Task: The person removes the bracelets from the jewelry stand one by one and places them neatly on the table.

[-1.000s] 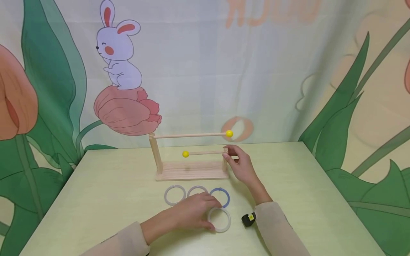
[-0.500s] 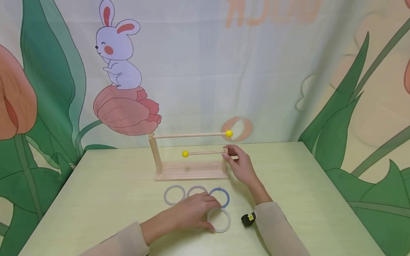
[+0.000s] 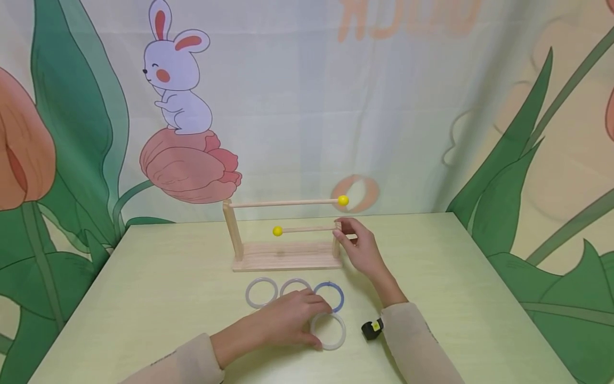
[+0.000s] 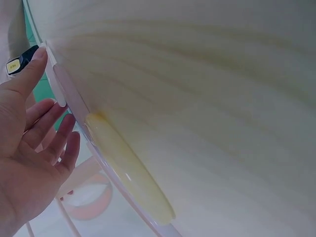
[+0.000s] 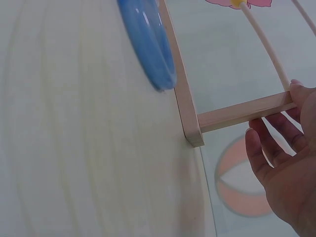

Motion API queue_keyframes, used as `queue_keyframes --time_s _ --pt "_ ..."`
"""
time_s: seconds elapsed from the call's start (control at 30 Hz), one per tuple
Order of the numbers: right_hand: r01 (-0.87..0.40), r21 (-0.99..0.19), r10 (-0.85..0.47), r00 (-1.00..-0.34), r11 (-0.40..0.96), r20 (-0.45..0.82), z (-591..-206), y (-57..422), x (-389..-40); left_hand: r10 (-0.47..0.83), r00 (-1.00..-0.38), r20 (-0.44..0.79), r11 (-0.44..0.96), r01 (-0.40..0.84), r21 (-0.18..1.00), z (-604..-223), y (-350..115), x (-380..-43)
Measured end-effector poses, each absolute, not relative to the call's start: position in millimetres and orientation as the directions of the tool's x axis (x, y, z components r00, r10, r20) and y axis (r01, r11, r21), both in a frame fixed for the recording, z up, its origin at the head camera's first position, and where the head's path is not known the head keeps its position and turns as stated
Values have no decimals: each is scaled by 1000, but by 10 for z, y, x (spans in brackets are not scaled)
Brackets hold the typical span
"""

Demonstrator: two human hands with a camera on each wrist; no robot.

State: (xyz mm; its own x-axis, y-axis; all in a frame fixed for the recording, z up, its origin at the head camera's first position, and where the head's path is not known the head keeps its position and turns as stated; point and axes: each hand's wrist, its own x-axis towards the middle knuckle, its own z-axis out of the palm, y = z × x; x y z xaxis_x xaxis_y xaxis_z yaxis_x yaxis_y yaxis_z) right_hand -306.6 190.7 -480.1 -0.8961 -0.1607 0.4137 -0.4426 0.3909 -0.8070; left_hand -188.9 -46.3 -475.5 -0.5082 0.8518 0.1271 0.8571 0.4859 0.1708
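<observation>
My left hand (image 3: 290, 320) spans a white ring (image 3: 344, 332) lying on the table, thumb at its near edge and fingertips at its far edge. Just beyond lies a blue ring (image 3: 342, 300). Left of it are two pale lilac rings (image 3: 248, 293), the middle one partly hidden by the hand. A wooden rack (image 3: 288, 262) stands behind them, with two yellow-tipped rods on posts. In the right wrist view, my right hand (image 5: 291, 182) grips the top of the rack's short post (image 5: 247, 112) between thumb and fingers.
A black object with a yellow label (image 3: 371, 329) shows at the right sleeve. The pale table (image 3: 168, 298) ends at a printed curtain (image 3: 288, 106) behind the rack. The left wrist view shows a yellowish translucent curved piece (image 4: 131, 170) close up.
</observation>
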Motion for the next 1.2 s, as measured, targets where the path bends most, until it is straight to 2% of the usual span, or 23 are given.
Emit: queue_keyframes --time_s 0.63,1.2 --pt "-447 -805 -163 -894 390 418 -4799 1905 -3078 862 -489 136 473 871 130 -4764 -457 -1898" --pt "-441 -810 -161 -897 388 411 -4808 1910 -3073 859 -500 114 480 862 162 -4775 -455 -1896"
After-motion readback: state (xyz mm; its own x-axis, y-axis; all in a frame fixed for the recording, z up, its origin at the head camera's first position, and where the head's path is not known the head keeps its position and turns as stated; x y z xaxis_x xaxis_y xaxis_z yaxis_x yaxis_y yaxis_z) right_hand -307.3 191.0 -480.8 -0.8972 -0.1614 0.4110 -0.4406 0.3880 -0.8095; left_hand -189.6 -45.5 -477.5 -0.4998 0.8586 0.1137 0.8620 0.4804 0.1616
